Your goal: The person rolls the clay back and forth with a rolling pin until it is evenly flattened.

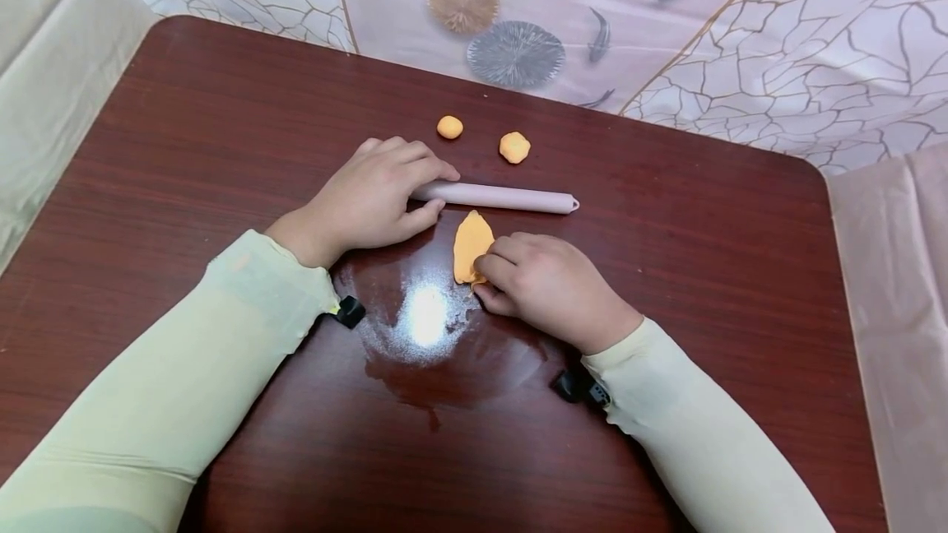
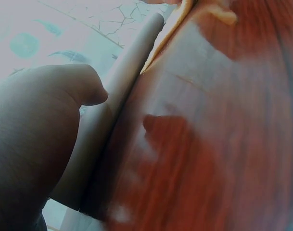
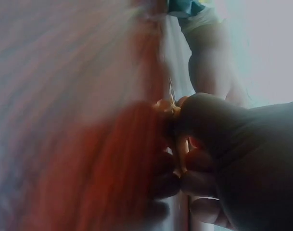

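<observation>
My left hand (image 1: pixel 374 196) holds the left part of a pale pink rolling pin (image 1: pixel 518 198), thumb on the near side and fingers over the far side. A small loop tips the pin's right end. Just in front of the pin lies a thin, flattened piece of orange dough (image 1: pixel 471 243), pointed at its far end. The thumb and fingers of my right hand (image 1: pixel 548 286) pinch its near right edge, where a small strand hangs off. In the left wrist view, the dough (image 2: pixel 168 33) is seen edge-on beside the pin (image 2: pixel 122 82).
Two small orange dough balls (image 1: pixel 449 127) (image 1: pixel 514 147) sit beyond the pin on the dark brown table (image 1: pixel 244 130). A bright light reflection and whitish smears mark the tabletop between my arms. A patterned cloth (image 1: pixel 415 39) hangs along the table's far edge.
</observation>
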The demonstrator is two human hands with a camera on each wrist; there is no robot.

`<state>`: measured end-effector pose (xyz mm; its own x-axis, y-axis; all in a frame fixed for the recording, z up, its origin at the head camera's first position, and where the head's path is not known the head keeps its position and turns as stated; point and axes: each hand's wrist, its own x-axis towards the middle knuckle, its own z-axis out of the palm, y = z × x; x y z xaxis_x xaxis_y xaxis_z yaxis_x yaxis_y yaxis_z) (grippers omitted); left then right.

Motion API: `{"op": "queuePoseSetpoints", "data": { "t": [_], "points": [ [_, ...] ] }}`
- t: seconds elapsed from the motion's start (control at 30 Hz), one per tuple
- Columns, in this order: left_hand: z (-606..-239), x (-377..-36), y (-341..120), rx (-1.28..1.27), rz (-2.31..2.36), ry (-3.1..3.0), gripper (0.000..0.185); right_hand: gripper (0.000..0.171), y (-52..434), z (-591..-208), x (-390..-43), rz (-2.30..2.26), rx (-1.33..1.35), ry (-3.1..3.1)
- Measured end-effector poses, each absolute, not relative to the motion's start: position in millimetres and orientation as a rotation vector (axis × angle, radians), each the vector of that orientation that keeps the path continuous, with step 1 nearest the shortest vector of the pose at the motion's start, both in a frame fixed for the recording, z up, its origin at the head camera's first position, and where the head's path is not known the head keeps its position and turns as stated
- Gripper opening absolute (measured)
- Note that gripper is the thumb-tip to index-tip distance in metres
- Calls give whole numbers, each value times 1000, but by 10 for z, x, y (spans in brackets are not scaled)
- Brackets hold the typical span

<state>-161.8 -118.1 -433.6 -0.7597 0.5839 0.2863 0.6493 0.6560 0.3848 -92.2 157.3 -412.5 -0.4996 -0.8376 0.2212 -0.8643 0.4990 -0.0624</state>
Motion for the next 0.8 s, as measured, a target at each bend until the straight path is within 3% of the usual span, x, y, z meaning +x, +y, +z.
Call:
{"op": "queuePoseSetpoints", "data": {
  "t": [0.23,0.43,0.8],
  "points": [
    [-4322,-1622,-1182,-1028,-706,-2728,33,15,1595,-4116,-969,482,1413,-2703],
    [-4320,-1619,-1185,-1029,-702,-2748,34,31,1577,-4112,-980,524,1402,-2829],
    [-4324,-1621,-1186,-1031,-706,-2748,34,14,1531,-4160,-1000,409,1418,-2704]
  ]
}}
